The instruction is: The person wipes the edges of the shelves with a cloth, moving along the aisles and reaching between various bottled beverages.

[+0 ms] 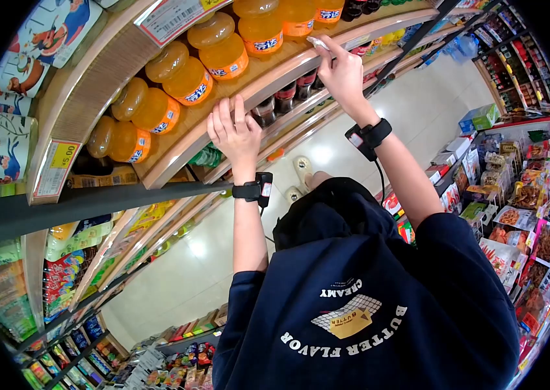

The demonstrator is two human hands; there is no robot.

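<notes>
My left hand (235, 133) rests on the wooden front edge of the shelf (190, 146), fingers stretched over it and holding nothing. Farther right, my right hand (341, 73) pinches a small white wad (318, 43), perhaps tissue or cloth, against or just above the same edge. Part of the wad is hidden by the fingers. Behind the edge stands a row of orange soda bottles (187, 79) with blue and white labels; the nearest ones are close to my left fingertips. Both wrists wear black bands with small devices.
Dark bottles (285, 97) stand on the shelf below. Price tags (57, 170) hang along the shelf fronts. Illustrated packages (2, 146) are at the left, and packaged snacks (515, 218) fill a display at the right. Tiled floor (207, 266) lies between the shelves.
</notes>
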